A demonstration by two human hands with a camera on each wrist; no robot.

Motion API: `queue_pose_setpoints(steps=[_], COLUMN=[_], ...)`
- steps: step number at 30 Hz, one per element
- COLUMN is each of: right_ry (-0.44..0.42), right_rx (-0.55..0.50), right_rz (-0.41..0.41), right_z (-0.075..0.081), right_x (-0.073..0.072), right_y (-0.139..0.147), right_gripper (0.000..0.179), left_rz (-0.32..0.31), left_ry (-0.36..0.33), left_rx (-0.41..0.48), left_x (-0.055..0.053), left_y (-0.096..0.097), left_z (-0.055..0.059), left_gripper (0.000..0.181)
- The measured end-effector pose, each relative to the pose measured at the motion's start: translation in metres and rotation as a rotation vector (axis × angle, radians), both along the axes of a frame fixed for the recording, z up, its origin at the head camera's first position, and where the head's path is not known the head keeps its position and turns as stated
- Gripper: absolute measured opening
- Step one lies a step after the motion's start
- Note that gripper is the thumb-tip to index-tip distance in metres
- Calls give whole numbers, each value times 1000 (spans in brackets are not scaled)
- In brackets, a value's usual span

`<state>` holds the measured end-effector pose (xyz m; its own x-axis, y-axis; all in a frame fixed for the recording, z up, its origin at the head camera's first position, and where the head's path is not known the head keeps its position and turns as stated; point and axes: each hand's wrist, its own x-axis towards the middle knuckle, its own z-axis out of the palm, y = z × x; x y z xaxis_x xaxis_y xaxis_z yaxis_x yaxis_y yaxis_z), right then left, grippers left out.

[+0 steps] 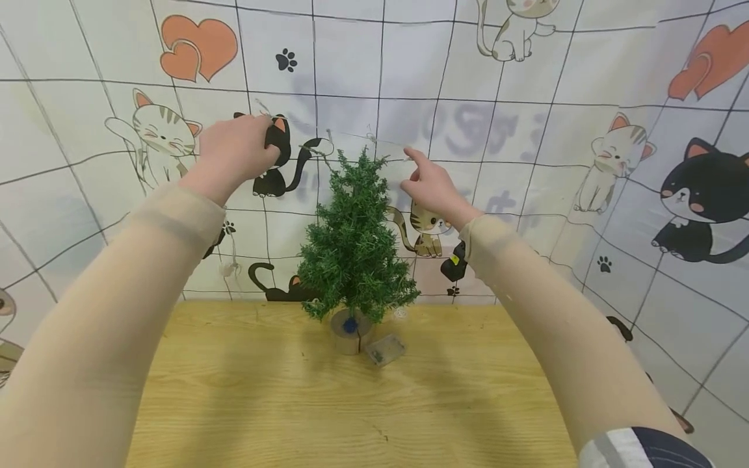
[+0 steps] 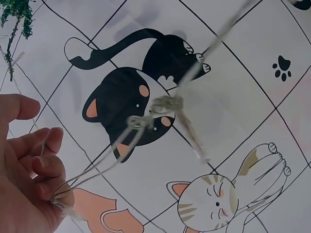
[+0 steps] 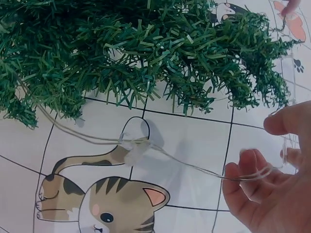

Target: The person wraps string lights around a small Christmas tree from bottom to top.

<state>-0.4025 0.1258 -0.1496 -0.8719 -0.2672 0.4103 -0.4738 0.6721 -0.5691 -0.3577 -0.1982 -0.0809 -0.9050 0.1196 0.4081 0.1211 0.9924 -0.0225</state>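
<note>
A white wall covering (image 1: 409, 65), printed with cats, hearts and black grid lines, rises behind the wood-grained table (image 1: 281, 403). The green tree (image 1: 357, 240) stands near the middle of the table's far edge, between the 2 hands, its branches hiding part of the wire. The left hand (image 1: 236, 153) holds thin wire in curled fingers; the right hand (image 1: 435, 185) has wire running through its bent fingers. A round base (image 1: 342, 338) carries the tree; just beside it lies a flat box (image 1: 387, 351). The thin wire (image 3: 194, 167) spans above the treetop.
</note>
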Motion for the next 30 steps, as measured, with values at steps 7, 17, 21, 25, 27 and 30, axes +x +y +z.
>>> queue_pose_setpoints(steps=[7,17,21,25,27,30], right_ry=[-84,-129,-199,-288,-331,-412], right_rx=[13,30,5,13,35,81], right_rz=[47,-7,1,27,49,92], right_z=[-4,-19,-26,-33,-37,-44], right_x=[-5,-14,-18,-21,-22,-25], right_y=[4,6,8,8,7,5], right_gripper=[67,60,57,57,60,63], left_rz=[40,44,31,17,16,27], left_ry=[-91,-158,-198,-231,-237,-253], left_rx=[30,42,46,51,68,94], left_x=[-14,-28,-32,-37,-40,-45], left_y=[-2,1,-2,-9,-13,-22], left_z=[-11,-31,-44,-62,-72,-86], left_gripper=[59,59,49,45,40,39])
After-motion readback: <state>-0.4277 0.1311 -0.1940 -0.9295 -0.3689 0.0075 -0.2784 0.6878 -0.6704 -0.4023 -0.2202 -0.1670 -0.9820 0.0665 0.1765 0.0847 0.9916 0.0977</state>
